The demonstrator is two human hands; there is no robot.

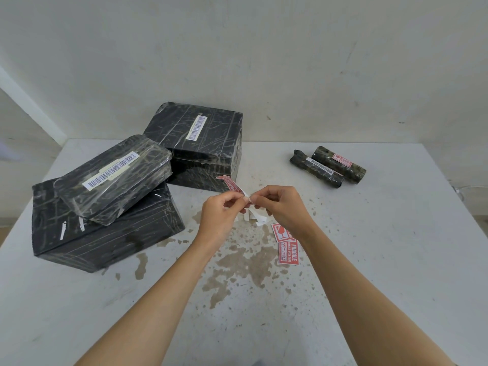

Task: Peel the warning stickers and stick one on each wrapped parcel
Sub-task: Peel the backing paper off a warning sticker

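Observation:
My left hand (pixel 223 215) and my right hand (pixel 280 207) meet above the middle of the table, both pinching a red warning sticker (pixel 231 184) that curls up to the left, with its white backing (pixel 254 216) hanging below the fingers. Two more red stickers (pixel 286 245) lie flat on the table under my right wrist. Three black wrapped parcels sit at the left: a big box (pixel 105 233), a flat parcel (pixel 113 178) lying on it, and a taller box (pixel 200 143) behind. At the far right lie two wrapped rolls; one roll (pixel 340 165) bears a red sticker, the other roll (pixel 315 173) only a barcode.
The white table (pixel 369 260) is stained with brown blotches in the middle. It stands against a pale wall. Its left edge runs close to the big box.

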